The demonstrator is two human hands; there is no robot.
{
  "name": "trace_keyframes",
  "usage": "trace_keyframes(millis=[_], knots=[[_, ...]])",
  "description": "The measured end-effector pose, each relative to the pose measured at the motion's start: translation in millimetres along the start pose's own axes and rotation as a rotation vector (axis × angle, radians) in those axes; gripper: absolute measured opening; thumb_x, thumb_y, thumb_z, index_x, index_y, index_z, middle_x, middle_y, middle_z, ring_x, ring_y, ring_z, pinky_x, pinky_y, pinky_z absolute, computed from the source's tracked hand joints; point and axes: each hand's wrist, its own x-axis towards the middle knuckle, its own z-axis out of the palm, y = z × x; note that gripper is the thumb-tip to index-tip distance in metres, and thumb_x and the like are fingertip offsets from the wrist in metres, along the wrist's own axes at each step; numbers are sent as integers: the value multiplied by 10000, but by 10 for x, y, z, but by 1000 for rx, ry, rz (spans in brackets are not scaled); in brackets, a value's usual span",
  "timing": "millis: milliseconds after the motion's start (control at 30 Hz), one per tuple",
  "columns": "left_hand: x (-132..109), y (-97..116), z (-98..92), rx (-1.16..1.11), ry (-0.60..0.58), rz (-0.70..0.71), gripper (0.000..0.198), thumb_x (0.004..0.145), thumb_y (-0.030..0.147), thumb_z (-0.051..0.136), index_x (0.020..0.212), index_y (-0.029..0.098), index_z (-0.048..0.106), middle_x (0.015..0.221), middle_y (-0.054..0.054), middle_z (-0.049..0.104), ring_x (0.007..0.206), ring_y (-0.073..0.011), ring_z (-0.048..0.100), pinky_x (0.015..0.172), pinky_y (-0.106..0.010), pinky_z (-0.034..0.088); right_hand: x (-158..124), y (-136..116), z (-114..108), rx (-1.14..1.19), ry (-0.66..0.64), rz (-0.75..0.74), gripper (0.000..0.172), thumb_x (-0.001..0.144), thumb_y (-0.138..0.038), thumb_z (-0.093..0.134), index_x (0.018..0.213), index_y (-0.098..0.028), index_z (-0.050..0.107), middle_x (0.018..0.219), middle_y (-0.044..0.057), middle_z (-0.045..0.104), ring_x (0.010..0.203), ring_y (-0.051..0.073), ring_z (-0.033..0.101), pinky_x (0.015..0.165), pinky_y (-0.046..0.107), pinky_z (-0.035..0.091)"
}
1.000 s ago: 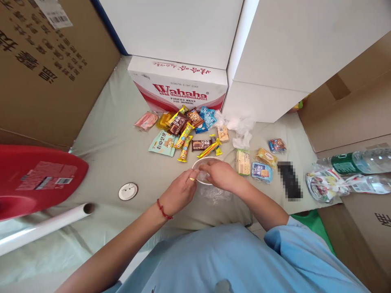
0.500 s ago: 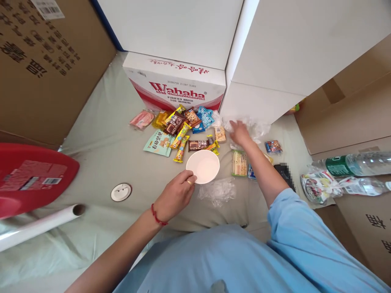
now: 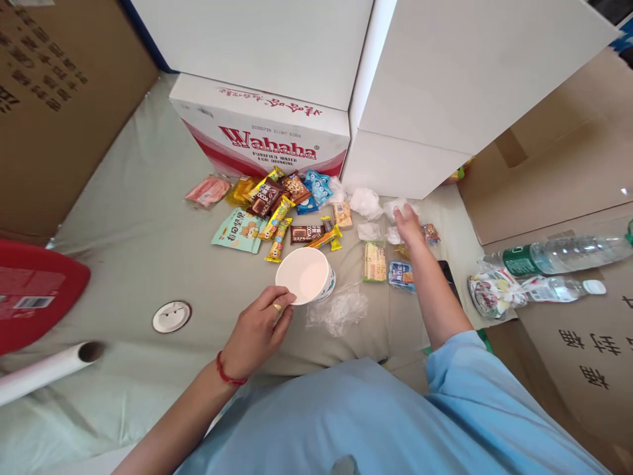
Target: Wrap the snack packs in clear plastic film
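Pale cloth (image 3: 128, 211) runs up to a water carton (image 3: 270, 142), snacks (image 3: 277, 218) heaped between it and the paper bowl (image 3: 305, 276). The left hand (image 3: 260, 326) pinches the bowl's rim. At the plastic wrappers (image 3: 392, 209), I cannot tell whether the right hand's (image 3: 409, 227) fingers grip any; its forearm (image 3: 438, 300) partly hides small packets (image 3: 400, 274).

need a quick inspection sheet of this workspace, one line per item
Surface: pale green cloth, creased.
Job's things: white bowl; translucent plastic pieces right of the packaged snacks.
Clutter: crumpled clear plastic beside the bowl; round white disc, white tube and red object at left; plastic bottles lying at right.
Grips: left grip pinches the bowl's rim; right grip is at the plastic pieces, hold unclear.
Cables: nothing seen.
Surroundings: Wahaha carton behind the snacks; white cabinets; brown cartons both sides.
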Motion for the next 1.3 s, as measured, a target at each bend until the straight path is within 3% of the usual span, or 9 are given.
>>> trace_keyframes(millis=[200,333,533,733,833,967,1033,1133,1300], knots=[[-15,144,14,9,34,7,184,987,117,531,1104,215,634,1057,-57,686,921,-138,707,824,-244,578,82,-651,791,-44,-38,1,585,1032,-356,306,1507,-40,433,1561,262,442,1451,314,409,1214,443,290],[-59,221,-4,17,48,12,181,987,108,541,1106,214,628,1057,-54,681,923,-133,707,836,-239,576,178,-954,927,-155,-49,-150,508,1034,-286,269,1391,-51,544,1434,254,552,1410,354,409,1191,511,262],[-54,303,0,-42,45,-2,186,984,112,535,1088,220,646,1059,-52,694,929,-136,715,833,-243,579,293,-906,496,-169,-238,-102,562,1019,-446,458,1425,-73,565,1452,245,586,1384,371,495,1164,514,345],[65,334,0,-105,33,-3,177,988,138,525,1080,220,652,1055,-53,699,922,-141,715,812,-246,574,176,-649,-265,-83,-132,-247,568,1038,-534,420,1345,-114,649,1408,204,626,1318,310,574,1141,450,434],[168,347,1,-124,23,6,168,998,139,518,1074,214,647,1046,-56,690,913,-135,706,792,-238,562,-311,-536,-638,25,-31,-489,536,1006,-542,521,1355,-158,654,1449,196,581,1159,281,655,1059,468,518],[349,420,67,-155,-21,65,181,995,114,507,1064,200,651,997,-50,678,858,-127,678,760,-231,553,-1324,-495,-804,79,-465,-1037,582,956,-453,687,1504,-327,537,1656,117,391,1234,247,641,990,416,572],[441,489,135,-174,-14,122,205,992,107,512,1112,197,652,1044,-67,680,893,-133,681,799,-244,566,-1684,-477,-739,40,-545,-1139,394,1014,-301,599,1407,-292,629,1556,128,525,1292,240,619,1024,404,552],[521,581,267,-180,38,171,402,989,119,538,1379,211,567,1405,-172,589,1184,-197,660,972,-334,572,-1738,-324,-682,39,-399,-1033,261,1025,-219,511,1157,-252,735,1173,101,734,1095,220,692,948,388,569],[326,488,542,35,-123,171,465,965,126,539,1413,247,565,1541,-184,524,1442,-333,495,1150,-649,424,-875,343,-1033,3,295,-443,274,998,-389,512,1076,-221,714,1007,90,712,914,249,676,832,390,566]])
